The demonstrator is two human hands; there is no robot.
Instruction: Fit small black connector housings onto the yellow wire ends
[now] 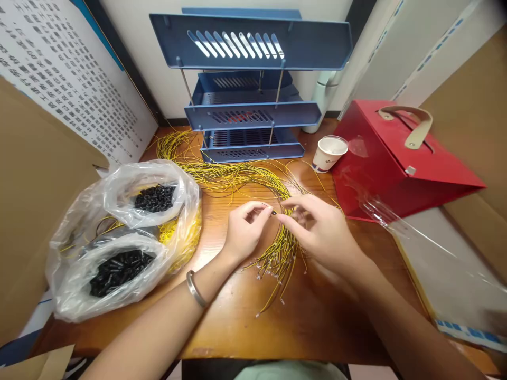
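My left hand [245,227] pinches a small black piece [273,212] between thumb and fingertips above the wooden table [317,322]. My right hand [317,227] is closed in a pinch right beside it, fingertips meeting the black piece, over a bundle of thin yellow wires [277,253] with clear tips. What the right fingers hold is too small to make out; it may be a wire end. A metal bracelet [195,289] is on my left wrist.
Two clear plastic bags of small black parts [119,269] [154,198] lie at the left. A blue three-tier tray rack [249,95] stands at the back, a paper cup [328,153] and a red box with a handle [396,158] at the right. Cardboard stands on both sides.
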